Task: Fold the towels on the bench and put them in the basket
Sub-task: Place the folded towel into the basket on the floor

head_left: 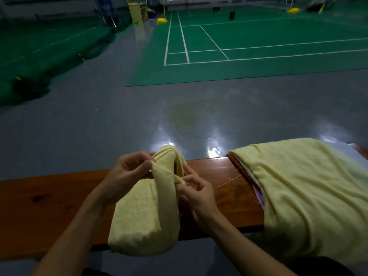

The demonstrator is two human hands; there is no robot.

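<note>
2 bare forearms, no sleeves/jewellery.

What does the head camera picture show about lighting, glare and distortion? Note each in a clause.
Head view: dim overall, with the far hall dark; bright glare patches on the glossy grey floor behind the bench; wide-angle bending curves the bench edge and court lines; the pale yellow towel and both hands, left and right, stay fairly sharp.

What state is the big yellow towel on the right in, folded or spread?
Spread. The big yellow towel lies open and rumpled across the bench, draping over its near edge, covering other cloth beneath. Neither hand touches it.
</note>
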